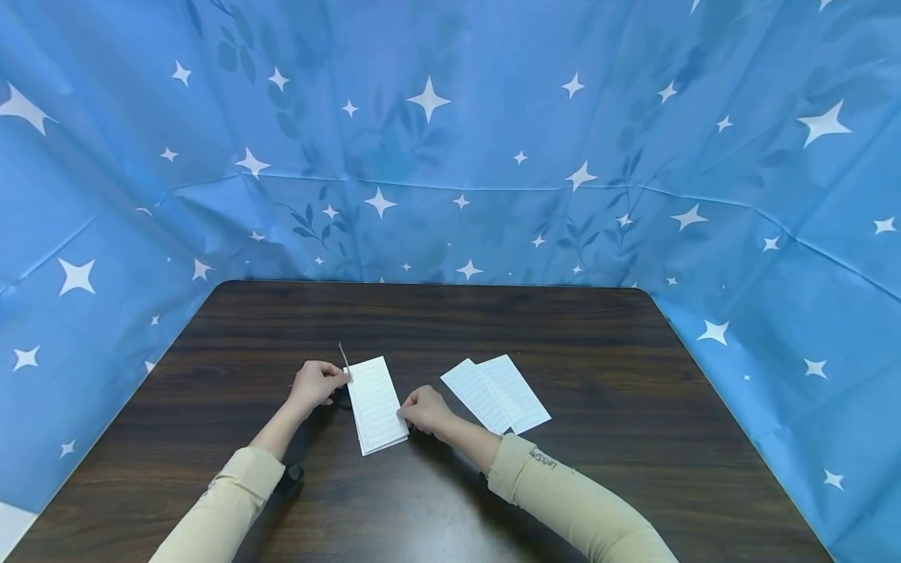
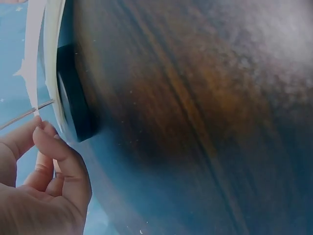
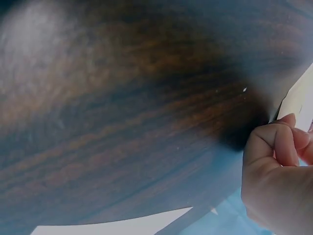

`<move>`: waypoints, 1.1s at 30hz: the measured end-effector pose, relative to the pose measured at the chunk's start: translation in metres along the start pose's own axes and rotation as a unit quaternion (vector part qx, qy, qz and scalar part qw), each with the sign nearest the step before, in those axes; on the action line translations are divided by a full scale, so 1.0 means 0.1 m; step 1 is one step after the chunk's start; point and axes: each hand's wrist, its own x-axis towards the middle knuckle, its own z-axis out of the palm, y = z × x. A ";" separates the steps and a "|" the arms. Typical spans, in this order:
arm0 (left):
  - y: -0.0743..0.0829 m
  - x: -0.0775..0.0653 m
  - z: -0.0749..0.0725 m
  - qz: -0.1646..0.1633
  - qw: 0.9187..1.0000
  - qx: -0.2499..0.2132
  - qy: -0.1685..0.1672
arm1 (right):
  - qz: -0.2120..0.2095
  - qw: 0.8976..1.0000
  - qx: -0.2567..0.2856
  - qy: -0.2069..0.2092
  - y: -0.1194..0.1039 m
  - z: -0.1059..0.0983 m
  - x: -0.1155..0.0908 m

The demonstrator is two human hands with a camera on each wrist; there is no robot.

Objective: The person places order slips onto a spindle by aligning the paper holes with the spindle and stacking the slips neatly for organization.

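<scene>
Left of lower centre in the frame, a stack of white ruled paper sheets [image 1: 375, 405] is pinched by curled fingers. Its upper-left corner is held by the left hand [image 1: 319, 383], beside a thin metallic rod [image 1: 343, 357]; its lower-right edge, by the right hand [image 1: 425, 409].

Dark wood-grain table [image 1: 619, 360], rounded far corners [image 1: 228, 288], creased blue cloth [image 1: 486, 141] behind and at both sides, white four-pointed stars [image 1: 428, 100], darker leafy sprigs [image 1: 326, 231]
</scene>
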 end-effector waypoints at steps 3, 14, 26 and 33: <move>-0.03 0.01 0.03 0.009 1.000 0.001 -0.009 | -0.023 0.999 -0.041 -0.005 0.01 -0.01 0.00; 0.00 -0.03 0.11 0.049 0.996 0.080 0.006 | -0.065 0.978 -0.197 -0.029 -0.05 -0.03 0.05; -0.02 0.00 0.13 0.042 0.997 0.068 -0.008 | -0.043 0.967 -0.245 -0.052 -0.08 -0.01 0.05; -0.04 0.03 0.13 0.011 0.999 0.028 -0.033 | -0.049 0.970 -0.233 -0.050 -0.05 -0.02 0.05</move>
